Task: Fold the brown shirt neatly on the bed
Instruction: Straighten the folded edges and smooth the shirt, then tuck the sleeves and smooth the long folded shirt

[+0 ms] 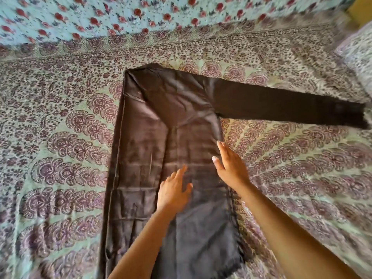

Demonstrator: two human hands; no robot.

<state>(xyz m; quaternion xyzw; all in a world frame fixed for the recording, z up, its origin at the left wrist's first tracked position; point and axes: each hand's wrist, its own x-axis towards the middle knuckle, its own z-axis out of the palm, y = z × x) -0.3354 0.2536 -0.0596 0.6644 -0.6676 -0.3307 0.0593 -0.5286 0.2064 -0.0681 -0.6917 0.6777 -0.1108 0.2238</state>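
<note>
The brown shirt (171, 121) lies flat on the bed (60, 127), left side folded in, one sleeve (281, 103) sticking out right. Left hand (174, 190) and right hand (229, 164) rest on it, fingers straight, gripping nothing.

A bedspread (60, 137) printed with purple paisley fans on pale green lies spread flat. Along its far edge lies a light blue cloth (120, 15) dotted with red flowers. At the right edge sits a pillow (358, 55) in a small purple print, with a blurred yellow surface (360, 9) beyond it in the corner
</note>
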